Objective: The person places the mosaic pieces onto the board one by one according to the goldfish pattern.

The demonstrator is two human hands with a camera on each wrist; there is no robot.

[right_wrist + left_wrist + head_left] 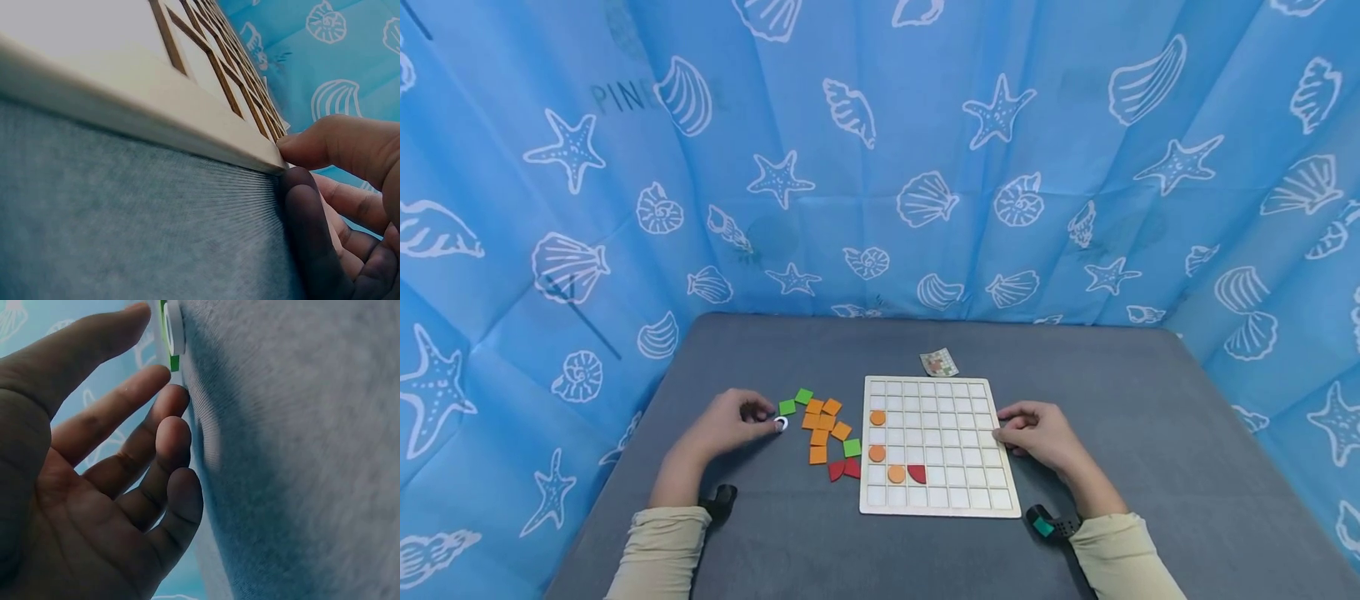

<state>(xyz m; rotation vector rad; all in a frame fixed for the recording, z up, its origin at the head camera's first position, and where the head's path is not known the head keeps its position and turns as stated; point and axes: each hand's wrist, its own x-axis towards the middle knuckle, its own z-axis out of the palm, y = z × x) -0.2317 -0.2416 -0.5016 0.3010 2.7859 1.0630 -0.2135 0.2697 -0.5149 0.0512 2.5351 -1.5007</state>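
My left hand [733,422] is at the left of the loose pieces, beside a white ring [782,423]. In the left wrist view, the thumb and index finger of the left hand [119,450] stand apart near the white ring [175,328], not closed on it. My right hand [1037,429] holds the right edge of a pale wooden grid board [940,506]. The right wrist view shows the right hand [344,187] with its thumb on the board's top edge [206,134] and a finger against its side. Orange discs [877,453] and a red quarter-circle [917,473] lie on the board.
Between the left hand and board lie several orange squares [818,437], green squares [852,447] and red quarter-circles [837,472]. A small patterned card [939,362] lies behind the board on the grey table [820,550]. A blue shell-patterned curtain [880,150] hangs behind.
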